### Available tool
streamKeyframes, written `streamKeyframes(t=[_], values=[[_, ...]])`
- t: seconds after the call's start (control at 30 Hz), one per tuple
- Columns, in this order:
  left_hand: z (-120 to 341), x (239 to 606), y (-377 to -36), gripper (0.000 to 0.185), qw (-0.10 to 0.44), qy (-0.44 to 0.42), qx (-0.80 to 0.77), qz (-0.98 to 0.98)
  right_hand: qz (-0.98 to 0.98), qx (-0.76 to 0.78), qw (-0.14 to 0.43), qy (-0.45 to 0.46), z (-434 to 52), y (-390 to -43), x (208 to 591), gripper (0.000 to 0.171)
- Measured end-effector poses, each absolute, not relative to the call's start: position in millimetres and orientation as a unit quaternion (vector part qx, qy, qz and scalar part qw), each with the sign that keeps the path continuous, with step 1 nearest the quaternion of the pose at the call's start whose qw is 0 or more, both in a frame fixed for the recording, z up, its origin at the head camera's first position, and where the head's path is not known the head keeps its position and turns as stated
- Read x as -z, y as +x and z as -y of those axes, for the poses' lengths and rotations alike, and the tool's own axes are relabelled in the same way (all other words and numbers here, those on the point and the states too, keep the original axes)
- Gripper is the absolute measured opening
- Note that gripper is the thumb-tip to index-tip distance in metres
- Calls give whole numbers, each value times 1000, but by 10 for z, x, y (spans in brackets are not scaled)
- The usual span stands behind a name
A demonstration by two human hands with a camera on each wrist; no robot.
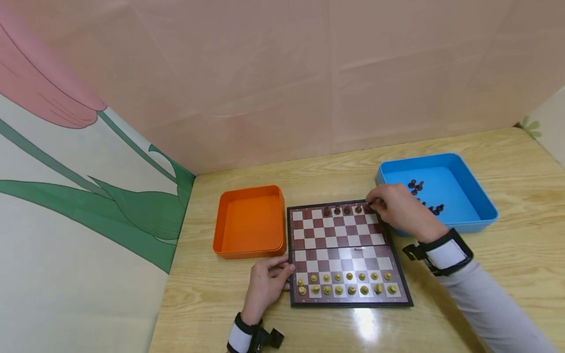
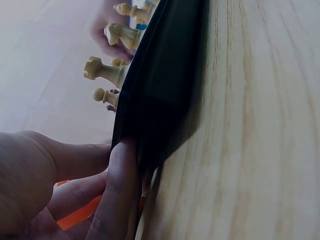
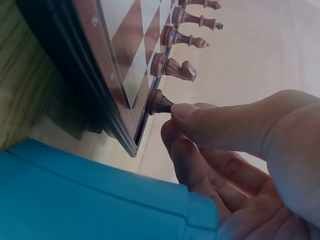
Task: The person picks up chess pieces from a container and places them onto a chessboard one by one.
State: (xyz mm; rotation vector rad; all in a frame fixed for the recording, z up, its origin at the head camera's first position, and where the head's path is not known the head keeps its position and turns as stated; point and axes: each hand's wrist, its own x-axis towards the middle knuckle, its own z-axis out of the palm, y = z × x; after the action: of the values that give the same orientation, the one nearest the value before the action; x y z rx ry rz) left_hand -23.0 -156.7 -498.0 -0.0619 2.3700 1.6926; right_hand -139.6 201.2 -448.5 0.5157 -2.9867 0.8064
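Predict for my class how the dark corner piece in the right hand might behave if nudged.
The dark corner piece looks stiff, showing no visible bend under the right fingers. Pushed high, it could tip, as its stem rises from a small base. Fallen, it would probably roll, since that base looks round.

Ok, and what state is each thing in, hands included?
Chessboard: unfolded
Light pieces: standing in two rows
Dark pieces on chessboard: upright, far row
Blue tray: uncovered, holding loose dark pieces
Orange tray: uncovered, no pieces visible inside
Left hand: gripping chessboard's left edge
Right hand: pinching corner dark piece
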Motion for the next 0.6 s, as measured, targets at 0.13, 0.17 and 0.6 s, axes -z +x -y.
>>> streamKeyframes(t=[0.13,0.17,0.6], values=[[1566,4984,-225,33,113,-21,-577,-808,954,-253,4,162,-2001,-1387,4486,15],[1566,4984,-225,33,113,-21,-577,-808,954,-253,4,161,-1999,-1385,4487,15],[1573,4985,-228,34,113,-21,-579,-807,952,-258,2,163,-1990,-1389,4502,14]])
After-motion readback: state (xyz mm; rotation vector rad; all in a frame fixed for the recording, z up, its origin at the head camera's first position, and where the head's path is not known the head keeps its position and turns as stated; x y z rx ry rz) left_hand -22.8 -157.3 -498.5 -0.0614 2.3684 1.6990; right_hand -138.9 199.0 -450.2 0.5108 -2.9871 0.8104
